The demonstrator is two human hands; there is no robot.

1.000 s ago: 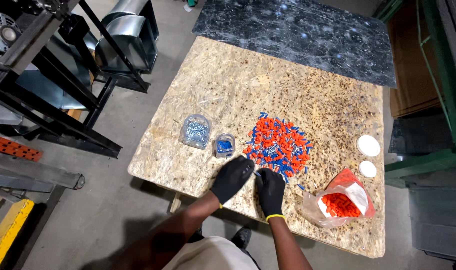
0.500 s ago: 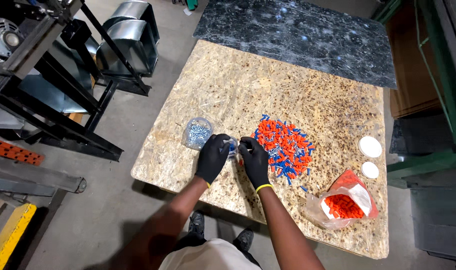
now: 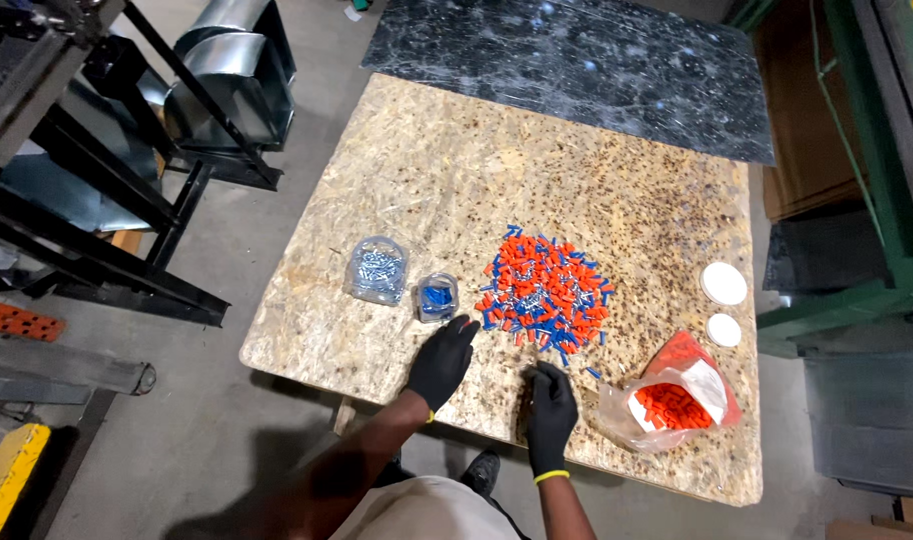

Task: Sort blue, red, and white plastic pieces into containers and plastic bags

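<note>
On the chipboard tabletop (image 3: 427, 150), both gloved hands rest near the front edge. The left hand (image 3: 442, 362) lies palm down with fingers loosely extended and gripping nothing; its fingertips point toward 1 o'clock and stop just short of the small clear jar of blue connectors (image 3: 437, 298), which stands upright at 12 o'clock from the knuckles. The right hand (image 3: 552, 408) is curled, fingertips pressed together near the tabletop; whether a connector is pinched between them cannot be determined. The pile of orange and blue wire connectors (image 3: 544, 290) lies at 12 o'clock from the right hand, near but apart, roughly round with no clear long axis. The left hand is nearer the jar; the right hand is nearer the pile. A larger clear jar of metal screws (image 3: 377, 270) stands at 9 o'clock from the blue jar. An open plastic bag of orange connectors (image 3: 677, 400) lies at 3 o'clock from the right hand, with two white lids (image 3: 725, 284) beyond it.
</note>
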